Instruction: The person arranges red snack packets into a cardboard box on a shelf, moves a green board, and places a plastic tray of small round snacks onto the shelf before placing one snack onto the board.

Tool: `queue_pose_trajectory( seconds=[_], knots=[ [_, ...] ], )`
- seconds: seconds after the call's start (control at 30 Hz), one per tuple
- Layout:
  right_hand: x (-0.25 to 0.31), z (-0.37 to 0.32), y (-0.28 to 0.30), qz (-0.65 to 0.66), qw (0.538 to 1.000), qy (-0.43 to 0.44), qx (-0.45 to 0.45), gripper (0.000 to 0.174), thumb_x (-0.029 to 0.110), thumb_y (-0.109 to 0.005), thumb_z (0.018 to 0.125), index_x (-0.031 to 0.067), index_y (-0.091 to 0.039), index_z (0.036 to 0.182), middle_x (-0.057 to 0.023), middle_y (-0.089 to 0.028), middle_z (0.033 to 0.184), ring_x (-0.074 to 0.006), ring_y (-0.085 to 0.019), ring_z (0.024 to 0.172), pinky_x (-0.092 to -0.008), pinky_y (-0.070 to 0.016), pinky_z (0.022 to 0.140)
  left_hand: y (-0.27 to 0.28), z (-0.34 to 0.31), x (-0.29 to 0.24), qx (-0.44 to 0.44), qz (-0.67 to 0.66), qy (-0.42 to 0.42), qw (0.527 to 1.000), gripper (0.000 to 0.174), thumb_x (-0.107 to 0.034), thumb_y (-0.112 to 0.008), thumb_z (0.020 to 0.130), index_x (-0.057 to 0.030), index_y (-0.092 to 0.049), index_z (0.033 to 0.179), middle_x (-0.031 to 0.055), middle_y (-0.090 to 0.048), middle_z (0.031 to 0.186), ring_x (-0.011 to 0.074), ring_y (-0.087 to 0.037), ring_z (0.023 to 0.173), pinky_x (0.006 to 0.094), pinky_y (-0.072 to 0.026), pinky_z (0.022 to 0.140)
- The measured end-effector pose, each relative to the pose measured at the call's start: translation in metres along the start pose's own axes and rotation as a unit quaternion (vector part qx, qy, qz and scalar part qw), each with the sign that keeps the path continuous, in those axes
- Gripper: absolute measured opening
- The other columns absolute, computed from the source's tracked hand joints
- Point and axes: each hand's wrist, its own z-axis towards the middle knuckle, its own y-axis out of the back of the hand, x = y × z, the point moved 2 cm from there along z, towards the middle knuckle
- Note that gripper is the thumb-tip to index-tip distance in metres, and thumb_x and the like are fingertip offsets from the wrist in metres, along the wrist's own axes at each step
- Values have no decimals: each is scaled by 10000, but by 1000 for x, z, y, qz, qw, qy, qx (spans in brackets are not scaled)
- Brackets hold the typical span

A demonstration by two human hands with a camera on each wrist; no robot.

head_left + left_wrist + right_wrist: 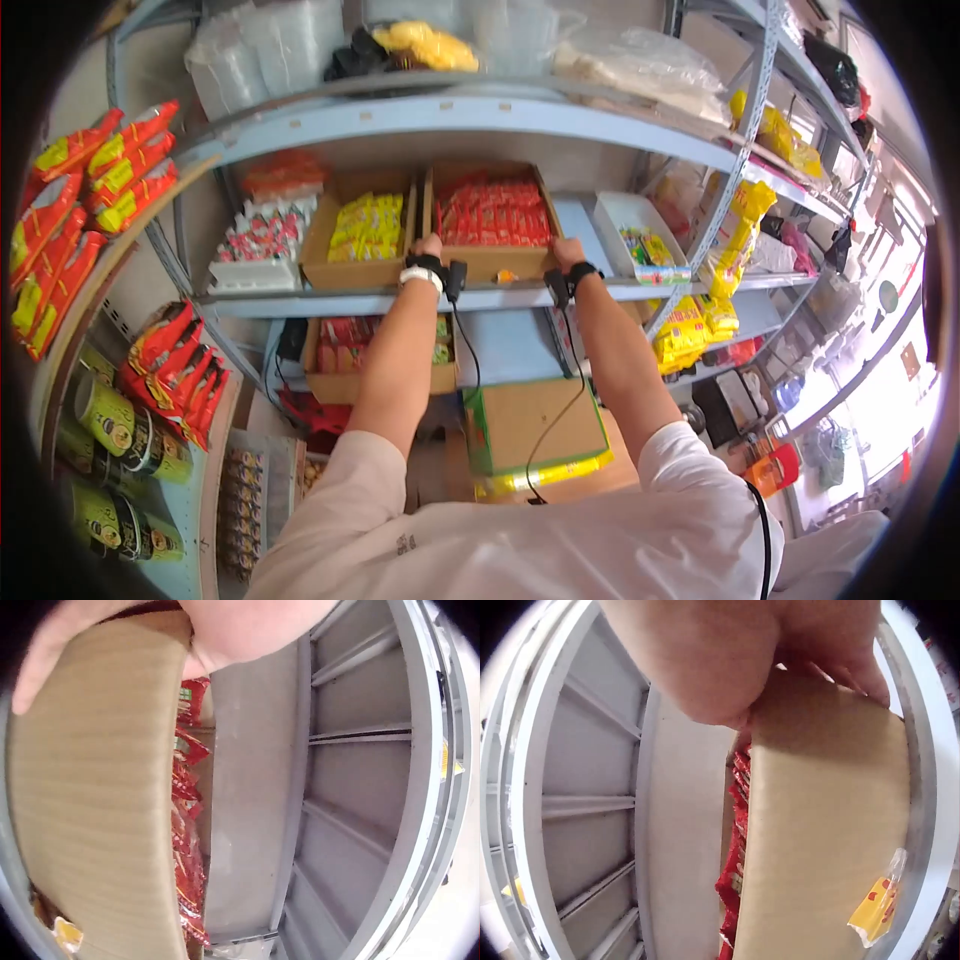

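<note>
A cardboard box (484, 262) filled with red packets (495, 212) sits on the middle shelf. My left hand (430, 250) grips its front left corner; in the left wrist view the hand (240, 626) wraps over the box's edge, with fingers across the cardboard front (97, 787). At the front right corner my right hand (570, 255) holds the box, and in the right wrist view that hand (742, 652) has its thumb at the rim and fingers over the cardboard (817, 810). A torn yellow label (877, 909) is stuck low on the box front.
Left of the box stand a box of yellow packets (368, 228) and a white tray (255, 275). Rightward is a white bin (640, 240) beside a shelf post (735, 190). The shelf's metal edge (330, 304) runs in front; a green-edged carton (540, 430) lies below.
</note>
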Motion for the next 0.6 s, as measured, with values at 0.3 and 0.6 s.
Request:
queue_pose_trajectory(
  seconds=[0.3, 0.6],
  knots=[
    [8, -18, -7, 96, 993, 11, -62, 301, 107, -537, 708, -167, -555, 833, -222, -611, 776, -290, -617, 756, -469, -457, 517, -18, 23, -6, 13, -305, 198, 932, 618, -216, -619, 686, -58, -453, 1260, 195, -423, 1316, 380, -451, 1167, 461, -443, 895],
    [8, -21, -10, 129, 989, 21, -76, 267, 69, -496, 736, -156, -586, 847, -185, -611, 818, -254, -606, 747, -412, -478, 596, -22, 12, -16, -66, -703, 315, 633, 513, -51, -373, 812, -10, -375, 1323, 217, -342, 1370, 436, -373, 1218, 576, -424, 864]
  ],
)
